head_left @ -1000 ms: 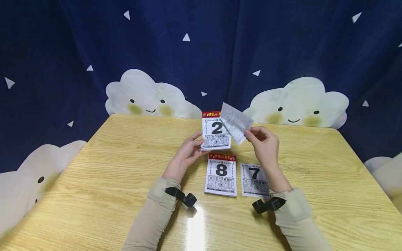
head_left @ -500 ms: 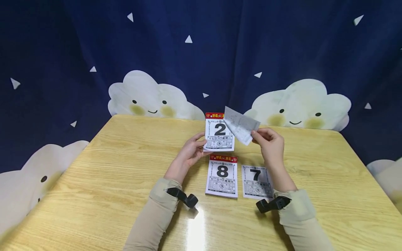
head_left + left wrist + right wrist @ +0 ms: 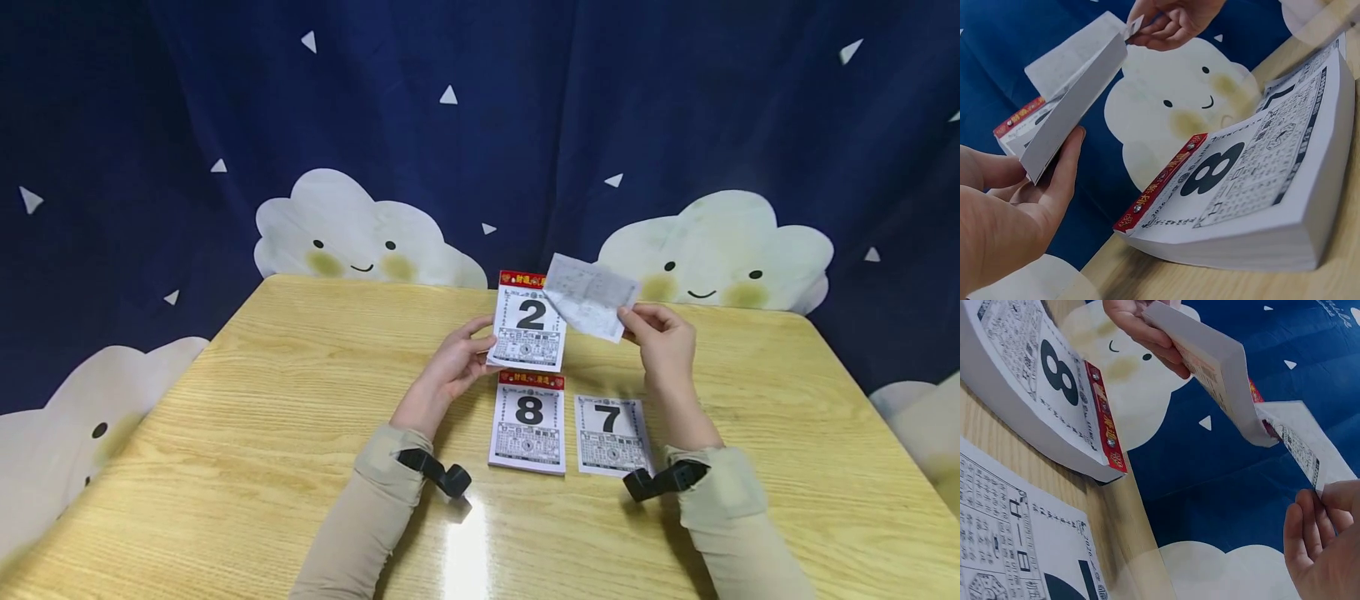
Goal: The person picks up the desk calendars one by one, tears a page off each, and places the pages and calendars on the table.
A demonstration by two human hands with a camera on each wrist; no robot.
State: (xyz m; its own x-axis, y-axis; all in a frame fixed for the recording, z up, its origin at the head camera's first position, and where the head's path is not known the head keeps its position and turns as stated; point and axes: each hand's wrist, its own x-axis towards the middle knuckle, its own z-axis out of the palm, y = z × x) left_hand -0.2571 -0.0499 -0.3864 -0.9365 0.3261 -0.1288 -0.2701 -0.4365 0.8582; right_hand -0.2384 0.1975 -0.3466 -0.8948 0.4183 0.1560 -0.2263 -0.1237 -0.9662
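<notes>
In the head view my left hand (image 3: 459, 360) grips the lower left edge of a thick tear-off calendar (image 3: 528, 337) with a red header and a large 2. That block is raised off the table and tilted toward me. My right hand (image 3: 663, 346) pinches a corner of a thin calendar sheet (image 3: 592, 296), its pale back side facing me. The sheet's left edge overlaps the block's upper right. In the right wrist view the sheet (image 3: 1310, 447) still meets the block near the red header; how firmly it is joined I cannot tell.
A second calendar block (image 3: 527, 425) showing 8 lies on the wooden table (image 3: 262, 433), just below the raised one. To its right lies a loose sheet (image 3: 611, 433) with a 7. Behind the table hangs a dark blue curtain (image 3: 517, 108) with cloud prints.
My right hand has moved to the right, drawing the pinched sheet along and turning it flatter. The calendar in my left hand has shifted slightly right and down, and now tilts a little.
</notes>
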